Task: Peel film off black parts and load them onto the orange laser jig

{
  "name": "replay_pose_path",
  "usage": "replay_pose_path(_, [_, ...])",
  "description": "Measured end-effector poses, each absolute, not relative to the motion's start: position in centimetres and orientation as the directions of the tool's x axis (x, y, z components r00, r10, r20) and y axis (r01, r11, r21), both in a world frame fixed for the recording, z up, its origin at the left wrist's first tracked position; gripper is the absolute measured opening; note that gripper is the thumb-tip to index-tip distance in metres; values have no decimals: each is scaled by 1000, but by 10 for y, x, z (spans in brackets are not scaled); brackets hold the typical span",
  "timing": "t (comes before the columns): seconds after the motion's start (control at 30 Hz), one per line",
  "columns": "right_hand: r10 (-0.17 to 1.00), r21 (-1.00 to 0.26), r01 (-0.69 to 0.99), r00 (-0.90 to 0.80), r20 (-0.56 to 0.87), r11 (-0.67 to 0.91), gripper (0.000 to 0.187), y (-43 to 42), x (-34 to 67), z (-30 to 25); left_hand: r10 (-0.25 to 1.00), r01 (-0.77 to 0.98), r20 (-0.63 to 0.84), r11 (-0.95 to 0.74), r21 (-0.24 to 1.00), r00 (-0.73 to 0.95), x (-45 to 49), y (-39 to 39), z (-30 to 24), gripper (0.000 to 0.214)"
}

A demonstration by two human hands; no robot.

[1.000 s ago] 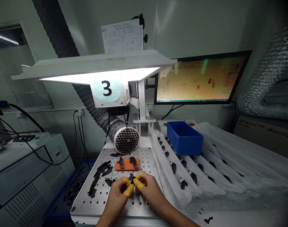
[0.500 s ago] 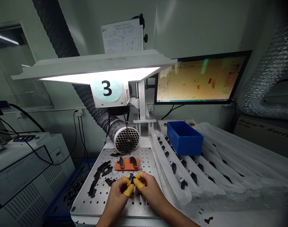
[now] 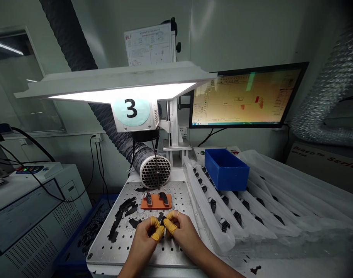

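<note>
Yellow finger cots cover fingertips on both hands. My left hand [image 3: 149, 231] and my right hand [image 3: 178, 225] meet over the front of the perforated metal plate [image 3: 130, 251]. Between their pinched fingers is a small black piece [image 3: 163, 221], partly hidden, so its exact kind is unclear. Just beyond the hands lies an orange fixture block [image 3: 155, 206] with two dark curved parts [image 3: 164, 198] on it. Thin black scraps [image 3: 117, 224] are scattered over the plate to the left of my hands.
On the right, white wrapping sheets [image 3: 219, 241] hold rows of black patterned parts, with a blue bin [image 3: 233, 177] standing on them. A duct mouth with a grille [image 3: 155, 172] sits at the plate's back edge. Overhead hangs a lit lamp panel [image 3: 121, 90]; a monitor [image 3: 246, 96] is behind.
</note>
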State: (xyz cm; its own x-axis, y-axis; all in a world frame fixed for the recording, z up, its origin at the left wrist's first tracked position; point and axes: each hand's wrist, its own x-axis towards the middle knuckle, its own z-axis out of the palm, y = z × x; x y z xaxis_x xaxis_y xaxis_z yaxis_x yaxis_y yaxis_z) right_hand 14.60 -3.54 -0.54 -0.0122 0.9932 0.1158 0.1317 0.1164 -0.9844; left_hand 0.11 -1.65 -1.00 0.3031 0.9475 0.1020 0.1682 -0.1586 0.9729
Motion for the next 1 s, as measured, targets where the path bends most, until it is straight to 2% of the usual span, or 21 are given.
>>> replay_pose_path(1.0, [994,-984,142,-13,105,105,7,-34,146,-7,943,203,111,-181,962,314,0,-15,-14,25])
